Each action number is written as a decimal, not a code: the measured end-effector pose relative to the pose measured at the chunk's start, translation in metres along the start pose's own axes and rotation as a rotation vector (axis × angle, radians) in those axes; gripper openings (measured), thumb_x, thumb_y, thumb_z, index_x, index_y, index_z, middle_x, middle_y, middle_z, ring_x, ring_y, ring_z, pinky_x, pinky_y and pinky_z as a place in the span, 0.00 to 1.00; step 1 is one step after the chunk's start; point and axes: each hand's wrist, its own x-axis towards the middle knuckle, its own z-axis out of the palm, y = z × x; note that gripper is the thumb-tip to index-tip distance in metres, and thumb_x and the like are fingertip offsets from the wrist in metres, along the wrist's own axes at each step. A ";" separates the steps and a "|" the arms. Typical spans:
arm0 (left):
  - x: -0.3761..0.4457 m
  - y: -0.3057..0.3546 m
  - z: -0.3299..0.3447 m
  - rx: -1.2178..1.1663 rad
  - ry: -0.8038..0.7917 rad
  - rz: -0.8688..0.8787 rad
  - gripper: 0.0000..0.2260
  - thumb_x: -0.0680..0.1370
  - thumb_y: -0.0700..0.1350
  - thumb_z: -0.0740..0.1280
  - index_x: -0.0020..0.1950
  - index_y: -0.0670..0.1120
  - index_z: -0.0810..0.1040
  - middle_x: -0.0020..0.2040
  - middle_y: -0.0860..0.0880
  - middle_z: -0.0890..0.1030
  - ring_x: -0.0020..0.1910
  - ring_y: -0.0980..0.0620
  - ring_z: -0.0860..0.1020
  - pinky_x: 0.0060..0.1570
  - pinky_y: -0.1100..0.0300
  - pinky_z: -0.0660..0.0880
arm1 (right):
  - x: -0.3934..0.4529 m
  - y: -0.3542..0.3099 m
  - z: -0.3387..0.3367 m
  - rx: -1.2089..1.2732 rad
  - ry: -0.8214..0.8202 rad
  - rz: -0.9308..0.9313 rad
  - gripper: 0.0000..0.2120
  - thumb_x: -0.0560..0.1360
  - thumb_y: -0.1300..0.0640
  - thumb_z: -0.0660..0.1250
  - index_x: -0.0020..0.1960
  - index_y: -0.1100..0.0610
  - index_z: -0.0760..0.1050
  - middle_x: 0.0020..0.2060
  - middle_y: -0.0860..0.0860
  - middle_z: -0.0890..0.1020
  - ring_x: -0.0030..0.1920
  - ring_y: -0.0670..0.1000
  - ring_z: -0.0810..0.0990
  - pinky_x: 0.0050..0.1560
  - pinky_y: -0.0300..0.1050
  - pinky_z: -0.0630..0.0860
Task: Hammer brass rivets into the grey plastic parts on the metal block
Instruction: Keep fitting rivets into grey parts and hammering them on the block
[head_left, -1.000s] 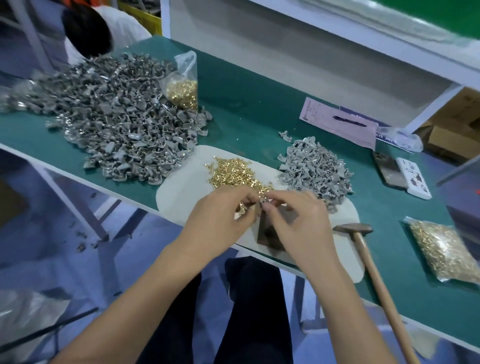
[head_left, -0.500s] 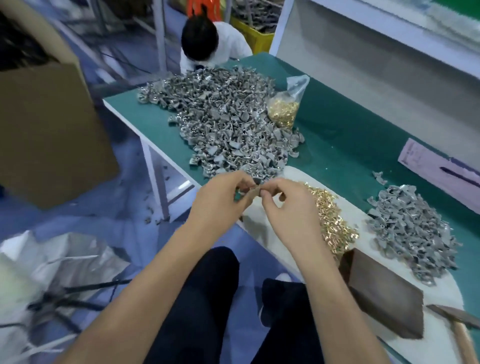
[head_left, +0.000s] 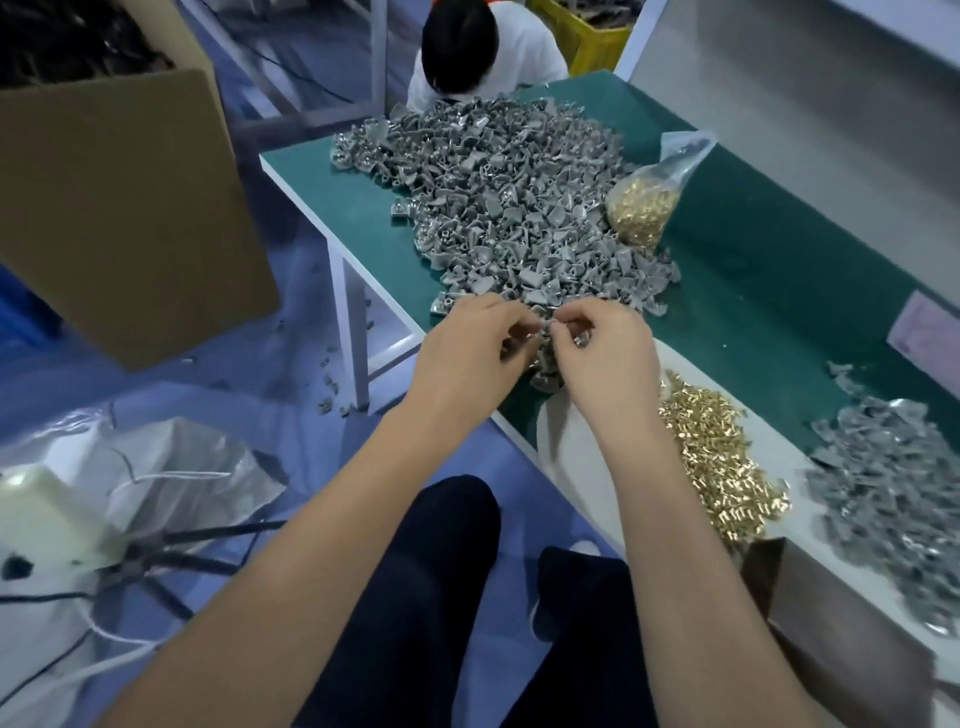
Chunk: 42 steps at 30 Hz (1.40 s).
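Observation:
My left hand (head_left: 467, 353) and my right hand (head_left: 602, 353) meet fingertip to fingertip over the near edge of the large heap of grey plastic parts (head_left: 509, 208). Together they pinch a small grey plastic part (head_left: 545, 332), mostly hidden by the fingers. Loose brass rivets (head_left: 717, 457) lie on a white mat (head_left: 566, 441) just right of my right wrist. A smaller heap of grey parts (head_left: 883, 499) sits farther right. The dark metal block (head_left: 841, 623) stands at the lower right edge. The hammer is out of view.
A clear bag of brass rivets (head_left: 644, 208) leans against the big heap on the green table (head_left: 753, 291). Another person (head_left: 467, 47) sits beyond the table's far end. A cardboard box (head_left: 119, 208) stands on the floor at left, with plastic sheeting (head_left: 171, 467) below it.
My view has swung left, away from the metal block and hammer. Both hands moved together from over the block to the edge of the large grey heap, still pinching a small part.

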 end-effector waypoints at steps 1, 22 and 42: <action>-0.001 0.003 0.000 -0.016 0.016 0.006 0.05 0.80 0.50 0.68 0.54 0.53 0.81 0.49 0.54 0.79 0.53 0.52 0.74 0.49 0.53 0.75 | -0.002 0.001 -0.003 0.024 0.009 0.000 0.05 0.78 0.55 0.69 0.50 0.49 0.84 0.46 0.45 0.84 0.50 0.50 0.80 0.53 0.53 0.78; -0.045 0.129 0.105 -0.149 -0.453 0.379 0.06 0.78 0.51 0.70 0.54 0.57 0.79 0.49 0.59 0.77 0.51 0.57 0.76 0.48 0.54 0.76 | -0.133 0.150 -0.141 -0.044 0.173 0.503 0.05 0.78 0.55 0.70 0.49 0.48 0.84 0.44 0.43 0.85 0.45 0.47 0.81 0.48 0.46 0.78; -0.049 0.145 0.119 -0.152 -0.431 0.382 0.05 0.79 0.49 0.67 0.50 0.54 0.82 0.46 0.58 0.79 0.51 0.56 0.74 0.50 0.51 0.75 | -0.103 0.152 -0.140 -0.149 -0.156 0.521 0.07 0.74 0.62 0.68 0.41 0.58 0.85 0.41 0.55 0.85 0.44 0.56 0.83 0.48 0.50 0.81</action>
